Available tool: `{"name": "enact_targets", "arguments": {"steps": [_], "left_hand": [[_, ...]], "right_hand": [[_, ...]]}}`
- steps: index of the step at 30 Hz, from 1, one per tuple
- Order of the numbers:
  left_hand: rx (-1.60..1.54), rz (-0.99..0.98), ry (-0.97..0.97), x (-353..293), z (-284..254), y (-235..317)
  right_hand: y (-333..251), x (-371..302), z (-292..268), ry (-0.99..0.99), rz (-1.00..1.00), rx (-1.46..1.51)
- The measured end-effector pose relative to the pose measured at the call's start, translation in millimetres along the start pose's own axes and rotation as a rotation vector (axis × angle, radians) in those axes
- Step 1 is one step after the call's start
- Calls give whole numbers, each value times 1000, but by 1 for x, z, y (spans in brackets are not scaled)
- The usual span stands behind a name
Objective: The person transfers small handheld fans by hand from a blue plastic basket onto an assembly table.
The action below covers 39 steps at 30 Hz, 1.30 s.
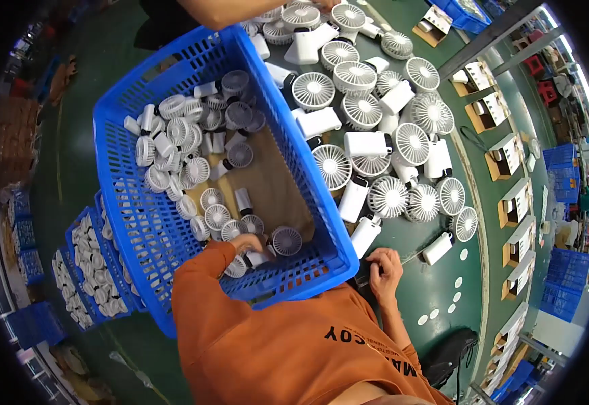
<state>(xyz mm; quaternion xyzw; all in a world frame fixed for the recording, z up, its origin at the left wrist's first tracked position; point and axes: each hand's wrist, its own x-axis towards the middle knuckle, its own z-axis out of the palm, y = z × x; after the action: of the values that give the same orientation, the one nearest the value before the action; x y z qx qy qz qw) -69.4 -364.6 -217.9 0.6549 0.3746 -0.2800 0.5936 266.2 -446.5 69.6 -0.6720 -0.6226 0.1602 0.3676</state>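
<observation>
Green workshop floor [426,290], blue slotted plastic basket [294,148] lying slantwise across my view.
On my feed the left hand [246,244] is down in the basket's near end, fingers curved over a white, round-headed plastic hand fan [236,268] — whether clasped, I can't tell. The right hand [384,270] is half-curled outside, contents hidden. I judge the fan light, stiff, slick, its slotted grille fragile — best held by the handle.

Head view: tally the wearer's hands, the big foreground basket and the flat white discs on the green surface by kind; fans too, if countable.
Left hand and right hand: 2
Blue basket: 1
White discs: 6
Fans: overlapping, no sure count
Total without fans: 9
</observation>
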Motion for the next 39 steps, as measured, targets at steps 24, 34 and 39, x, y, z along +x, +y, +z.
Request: {"name": "enact_targets", "arguments": {"steps": [24,34,39], "left_hand": [[-6,628,1348,-236,-246,282],[581,274,1046,-103,-387,390],[667,198,953,-18,-418,399]], "right_hand": [[53,11,2,-27,69,73],[64,17,10,-71,95,74],[66,19,10,-77,101,60]]}}
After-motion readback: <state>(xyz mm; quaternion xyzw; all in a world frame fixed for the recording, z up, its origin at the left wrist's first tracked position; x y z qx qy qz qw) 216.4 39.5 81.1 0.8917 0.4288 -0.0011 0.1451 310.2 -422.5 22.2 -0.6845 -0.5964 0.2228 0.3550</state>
